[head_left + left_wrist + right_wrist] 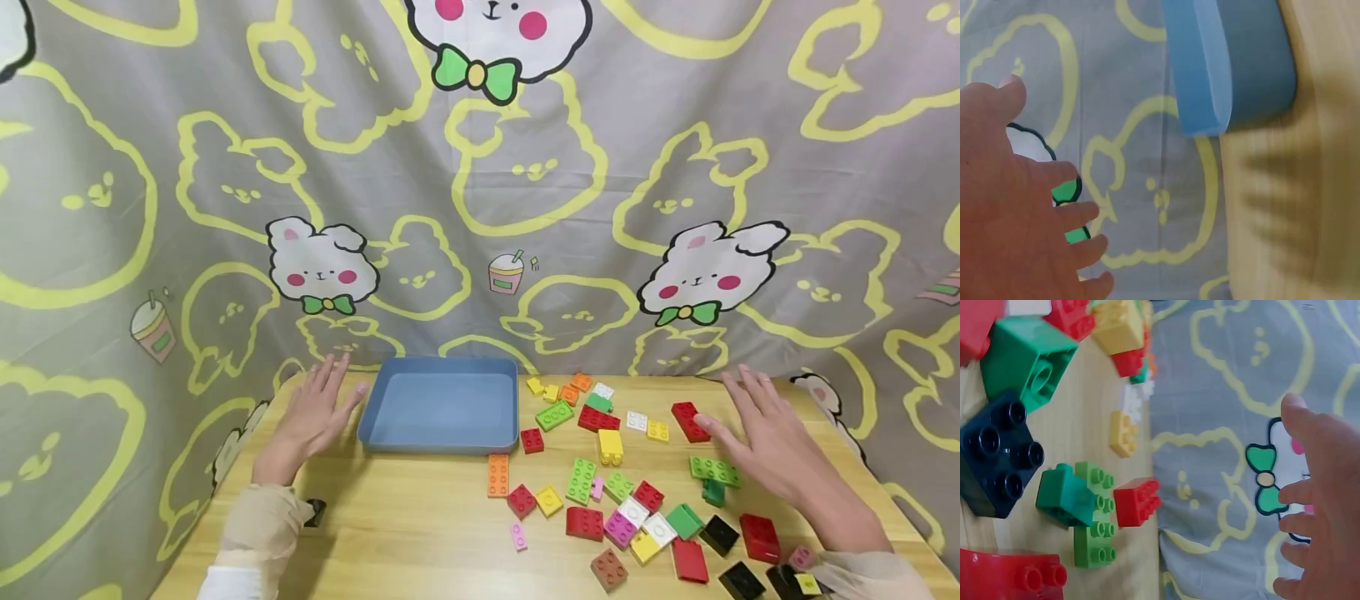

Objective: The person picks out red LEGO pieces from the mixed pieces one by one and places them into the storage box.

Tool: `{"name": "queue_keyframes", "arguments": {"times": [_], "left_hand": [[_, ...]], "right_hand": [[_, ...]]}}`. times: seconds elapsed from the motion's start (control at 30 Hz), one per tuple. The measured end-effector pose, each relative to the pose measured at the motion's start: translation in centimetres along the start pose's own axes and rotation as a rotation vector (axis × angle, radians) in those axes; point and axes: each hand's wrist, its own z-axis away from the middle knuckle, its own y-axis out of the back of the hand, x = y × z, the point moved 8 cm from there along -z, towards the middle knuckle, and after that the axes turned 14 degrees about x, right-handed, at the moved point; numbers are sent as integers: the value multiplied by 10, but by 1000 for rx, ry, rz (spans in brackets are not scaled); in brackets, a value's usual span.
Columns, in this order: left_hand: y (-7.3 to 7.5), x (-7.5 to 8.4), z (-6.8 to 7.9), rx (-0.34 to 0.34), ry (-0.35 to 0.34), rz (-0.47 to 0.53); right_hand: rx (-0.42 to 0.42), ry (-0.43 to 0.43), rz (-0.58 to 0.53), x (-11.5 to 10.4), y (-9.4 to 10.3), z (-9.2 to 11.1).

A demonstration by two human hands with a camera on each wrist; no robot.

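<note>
My left hand (311, 417) hovers just left of a blue-grey tray (450, 451), its fingers extended and nothing in them. In the left wrist view the same hand (1022, 200) has its fingers spread, apart from the tray's end wall (1260, 69). On the other side, my right hand (776, 437) is held over the right end of the bricks, fingers straight. Nearest to it are a red brick (690, 422) and a light green brick (714, 470) with a dark green one (713, 492) beside it. The right wrist view shows this hand (1329, 506) holding nothing.
Many loose toy bricks cover the table's (420, 533) right half, among them a yellow brick (610, 447), an orange brick (498, 476) close to the tray's front corner and a brown brick (608, 570) near the front. A patterned grey curtain (420, 192) hangs behind the table.
</note>
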Motion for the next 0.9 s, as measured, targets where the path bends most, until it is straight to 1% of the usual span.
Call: {"name": "queue_keyframes", "arguments": {"times": [0.1,0.2,0.27,0.37,0.47,0.6,0.7,0.77,0.83,0.9], "left_hand": [[-5,3,7,-5,20,33],[-10,3,12,-8,57,57],[-13,2,15,-12,87,79],[-19,0,19,-15,122,116],[-28,-2,23,-19,158,155],[-44,0,28,-42,193,200],[-55,9,28,-62,198,221],[-61,13,27,-74,204,224],[-64,15,28,-87,210,227],[-65,12,29,-90,209,214]], "right_hand": [[-4,-32,-35,1,2,5],[3,-62,-73,3,5,10],[32,-73,-97,5,9,13],[107,-73,-126,9,19,15],[183,-91,-119,14,29,21],[217,-180,-71,27,31,33],[226,-221,-27,37,31,42],[229,-225,-10,42,32,46],[221,-218,-8,45,31,48],[190,-209,-3,46,27,48]]}}
